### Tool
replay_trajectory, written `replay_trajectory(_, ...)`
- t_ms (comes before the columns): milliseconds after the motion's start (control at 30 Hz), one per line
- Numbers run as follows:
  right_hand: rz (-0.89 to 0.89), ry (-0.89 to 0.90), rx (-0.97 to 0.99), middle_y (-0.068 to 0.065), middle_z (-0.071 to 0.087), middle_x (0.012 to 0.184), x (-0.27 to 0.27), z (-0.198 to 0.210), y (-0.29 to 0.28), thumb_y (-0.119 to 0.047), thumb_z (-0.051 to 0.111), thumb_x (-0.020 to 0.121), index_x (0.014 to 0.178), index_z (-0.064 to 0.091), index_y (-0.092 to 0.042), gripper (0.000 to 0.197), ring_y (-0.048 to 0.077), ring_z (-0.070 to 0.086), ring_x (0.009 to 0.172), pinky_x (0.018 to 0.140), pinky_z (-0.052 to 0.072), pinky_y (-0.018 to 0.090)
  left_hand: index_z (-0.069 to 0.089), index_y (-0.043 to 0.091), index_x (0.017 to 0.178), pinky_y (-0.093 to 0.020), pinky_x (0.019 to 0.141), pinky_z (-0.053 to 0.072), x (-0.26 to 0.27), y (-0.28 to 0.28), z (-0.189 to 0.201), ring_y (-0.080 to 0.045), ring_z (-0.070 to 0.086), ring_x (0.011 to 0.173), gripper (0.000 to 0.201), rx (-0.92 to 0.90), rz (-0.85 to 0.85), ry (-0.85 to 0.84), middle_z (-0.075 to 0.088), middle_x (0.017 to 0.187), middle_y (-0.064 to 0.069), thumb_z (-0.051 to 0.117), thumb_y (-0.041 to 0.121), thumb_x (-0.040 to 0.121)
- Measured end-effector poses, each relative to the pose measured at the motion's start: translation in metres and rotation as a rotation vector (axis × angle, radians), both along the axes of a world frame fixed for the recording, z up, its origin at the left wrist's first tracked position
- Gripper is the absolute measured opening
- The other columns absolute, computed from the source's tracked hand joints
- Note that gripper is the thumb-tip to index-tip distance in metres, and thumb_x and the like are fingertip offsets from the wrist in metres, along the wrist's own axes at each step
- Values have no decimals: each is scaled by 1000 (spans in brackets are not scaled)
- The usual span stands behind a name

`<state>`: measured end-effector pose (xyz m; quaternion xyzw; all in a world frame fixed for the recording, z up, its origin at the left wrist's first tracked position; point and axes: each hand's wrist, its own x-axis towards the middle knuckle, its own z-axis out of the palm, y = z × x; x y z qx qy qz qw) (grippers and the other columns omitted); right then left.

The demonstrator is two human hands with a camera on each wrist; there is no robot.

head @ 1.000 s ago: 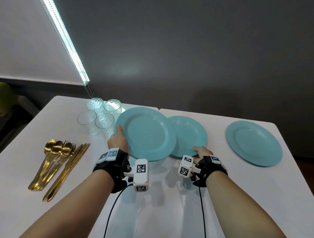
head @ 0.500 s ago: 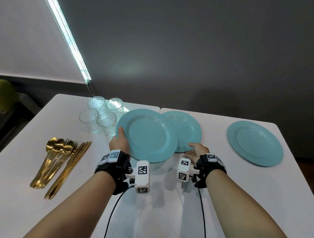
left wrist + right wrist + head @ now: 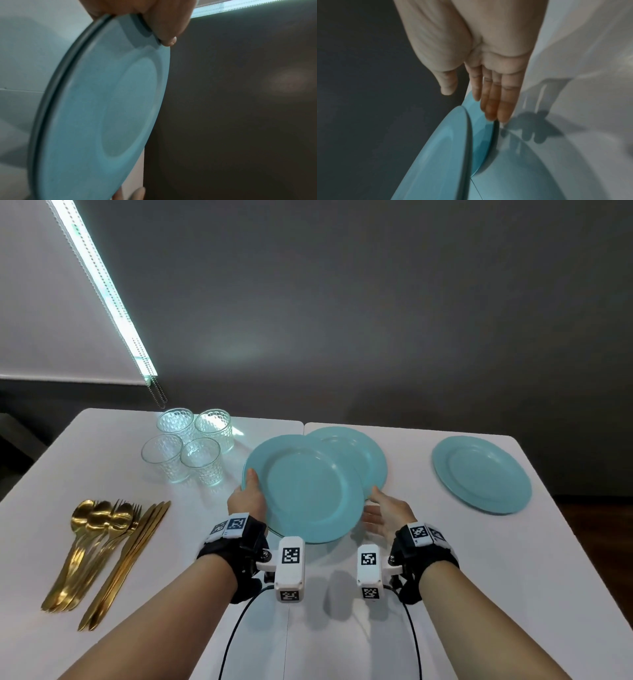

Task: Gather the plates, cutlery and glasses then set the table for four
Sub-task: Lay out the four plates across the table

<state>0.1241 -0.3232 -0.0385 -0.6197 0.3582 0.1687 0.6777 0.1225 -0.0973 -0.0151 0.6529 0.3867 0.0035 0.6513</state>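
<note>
Left hand (image 3: 247, 501) gripping held plates' (image 3: 308, 491) left rim, thumb on top.

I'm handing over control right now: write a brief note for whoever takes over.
Left hand grips the rim of a stack of round teal plates, seemingly two, raised off the white table. Right hand is open beside a third teal plate lying partly under the stack. A fourth teal plate lies far right. Four clear patterned glasses and gold cutlery sit grouped at left. No place is set yet.
</note>
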Motion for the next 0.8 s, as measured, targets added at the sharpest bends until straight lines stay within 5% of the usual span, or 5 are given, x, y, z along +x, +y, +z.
replay_trajectory(200,-97,-63,-212,15,67,89,-46,-1,13,-3,71,80,102,65,-2,23,30,66,81,81,57,44,56,-2,119,-46,96,48,-9,3,-1,-37,58,109,60,-22,-228,42,60,118,-21,46,51,91)
replay_trajectory(367,-269,-32,-206,12,64,81,-93,1,30,6,65,82,78,60,-10,17,28,63,77,74,56,41,56,-3,122,-42,97,47,-21,9,-1,-37,57,111,60,-16,-436,54,59,120,-19,45,48,93)
replay_trajectory(600,-527,-22,-120,17,65,91,-159,7,18,12,54,84,116,62,5,34,33,60,88,81,52,44,53,-2,126,-45,103,44,-46,-7,-2,-38,54,121,68,5,-682,95,55,131,-25,29,53,95)
replay_trajectory(667,-644,-61,-48,16,63,87,-177,11,4,13,51,84,117,59,10,34,33,59,81,75,51,45,51,-1,128,-45,103,44,-53,-12,1,-39,53,120,64,31,-701,82,54,130,-27,25,49,98)
replay_trajectory(800,-786,-153,99,23,58,111,-209,18,-37,9,48,90,124,51,8,34,31,59,75,54,58,41,55,-5,122,-46,102,42,-60,-24,2,-40,54,116,65,42,-666,82,56,126,-27,24,48,98)
